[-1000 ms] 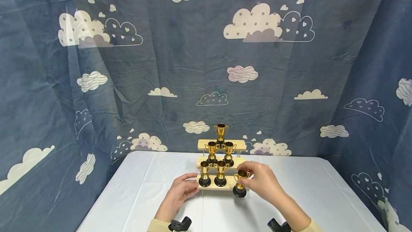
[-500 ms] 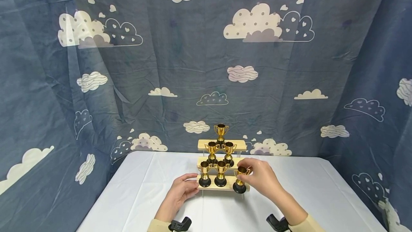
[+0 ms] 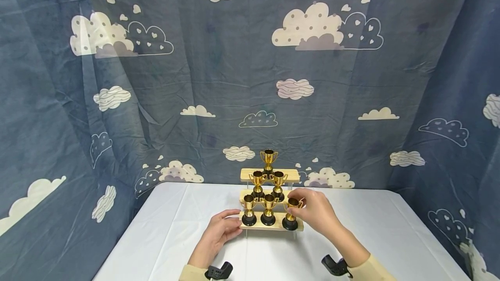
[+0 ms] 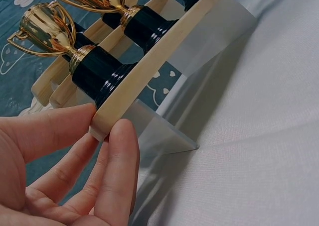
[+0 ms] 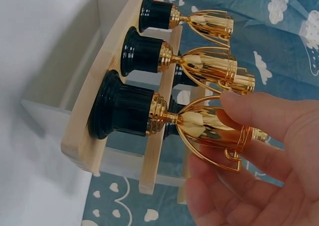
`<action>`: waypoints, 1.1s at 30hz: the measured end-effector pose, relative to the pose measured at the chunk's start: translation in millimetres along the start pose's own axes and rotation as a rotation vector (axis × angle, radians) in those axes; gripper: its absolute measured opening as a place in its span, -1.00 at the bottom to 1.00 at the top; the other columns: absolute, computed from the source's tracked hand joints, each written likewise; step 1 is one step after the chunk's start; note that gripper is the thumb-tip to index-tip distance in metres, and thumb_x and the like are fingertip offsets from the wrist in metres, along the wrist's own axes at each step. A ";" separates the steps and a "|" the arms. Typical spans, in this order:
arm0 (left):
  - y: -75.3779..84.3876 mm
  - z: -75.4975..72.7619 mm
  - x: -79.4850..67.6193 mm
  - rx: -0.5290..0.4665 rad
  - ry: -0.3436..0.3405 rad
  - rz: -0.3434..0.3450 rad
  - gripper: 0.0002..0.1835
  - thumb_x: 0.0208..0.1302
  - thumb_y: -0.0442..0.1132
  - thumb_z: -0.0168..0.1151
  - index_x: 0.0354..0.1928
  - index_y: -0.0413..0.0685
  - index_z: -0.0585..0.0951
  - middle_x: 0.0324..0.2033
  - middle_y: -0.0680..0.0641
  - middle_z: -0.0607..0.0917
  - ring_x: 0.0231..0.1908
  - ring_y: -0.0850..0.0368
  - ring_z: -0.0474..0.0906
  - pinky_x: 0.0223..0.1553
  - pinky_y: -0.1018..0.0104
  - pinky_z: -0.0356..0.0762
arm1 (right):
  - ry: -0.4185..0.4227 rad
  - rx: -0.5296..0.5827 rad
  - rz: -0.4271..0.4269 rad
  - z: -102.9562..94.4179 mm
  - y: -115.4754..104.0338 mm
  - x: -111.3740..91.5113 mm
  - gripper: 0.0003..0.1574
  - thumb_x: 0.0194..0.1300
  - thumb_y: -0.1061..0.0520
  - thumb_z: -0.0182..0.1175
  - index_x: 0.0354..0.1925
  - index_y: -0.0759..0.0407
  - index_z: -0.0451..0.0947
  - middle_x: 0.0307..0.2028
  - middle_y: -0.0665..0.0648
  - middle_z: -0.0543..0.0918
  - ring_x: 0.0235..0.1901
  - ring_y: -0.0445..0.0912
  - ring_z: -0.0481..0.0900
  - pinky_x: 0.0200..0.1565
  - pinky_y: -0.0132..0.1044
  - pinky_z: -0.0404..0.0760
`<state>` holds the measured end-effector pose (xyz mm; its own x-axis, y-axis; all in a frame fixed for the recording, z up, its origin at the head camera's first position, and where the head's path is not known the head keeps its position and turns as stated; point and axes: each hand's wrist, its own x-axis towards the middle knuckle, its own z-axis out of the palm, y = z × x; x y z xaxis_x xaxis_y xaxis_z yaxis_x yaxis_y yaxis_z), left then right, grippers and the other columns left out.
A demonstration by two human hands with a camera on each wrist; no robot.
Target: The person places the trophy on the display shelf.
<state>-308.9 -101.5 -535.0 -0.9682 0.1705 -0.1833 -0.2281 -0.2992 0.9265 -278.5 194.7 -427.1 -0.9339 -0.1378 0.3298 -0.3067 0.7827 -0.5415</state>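
Note:
A three-tier display stand with pale wooden boards [image 3: 258, 227] and clear supports stands on the table. At the right end of its lowest board is a small gold trophy [image 3: 290, 223] with a black base; my right hand [image 3: 318, 214] pinches its cup between thumb and fingers. In the right wrist view this trophy [image 5: 132, 109] stands with its base against the board. My left hand [image 3: 219, 230] pinches the left end of the same board, thumb above and fingers below. Two more trophies [image 3: 268, 217] share this tier.
Two trophies [image 3: 278, 181] stand on the middle tier and one trophy [image 3: 268, 158] on the top tier. A white cloth covers the table [image 3: 172, 229]. Behind it hangs a dark blue curtain [image 3: 234, 64] with a cloud pattern.
My right hand has moved the trophy slightly back and up, from in front of the lowest board onto its right end. My left hand keeps its hold on the board.

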 end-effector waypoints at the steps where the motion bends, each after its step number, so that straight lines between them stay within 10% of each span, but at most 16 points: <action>1: -0.1 -0.1 -0.1 -0.002 -0.003 -0.002 -0.42 0.07 -0.54 0.32 0.22 -0.40 0.51 -0.26 -0.20 0.72 -0.34 0.08 0.72 -0.19 0.23 0.73 | 0.002 -0.001 0.000 0.1 0.1 0.4 -0.62 -0.01 0.09 0.58 -0.16 -0.01 0.73 -0.31 -0.20 0.70 -0.34 -0.19 0.59 -0.27 -0.22 0.60; 33: 2.0 0.1 0.6 0.003 -0.003 -0.019 -0.40 0.07 -0.54 0.32 0.23 -0.36 0.51 -0.25 -0.18 0.70 -0.33 0.06 0.74 -0.19 0.23 0.73 | 0.019 -0.023 0.025 6.0 2.6 7.4 -0.58 0.00 0.08 0.58 -0.12 -0.03 0.72 -0.25 -0.14 0.73 -0.38 -0.23 0.56 -0.35 -0.20 0.61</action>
<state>-309.9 -101.9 -533.3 -0.9633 0.1789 -0.2001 -0.2463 -0.2929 0.9239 -287.3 192.0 -430.7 -0.9376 -0.1066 0.3309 -0.2786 0.7997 -0.5318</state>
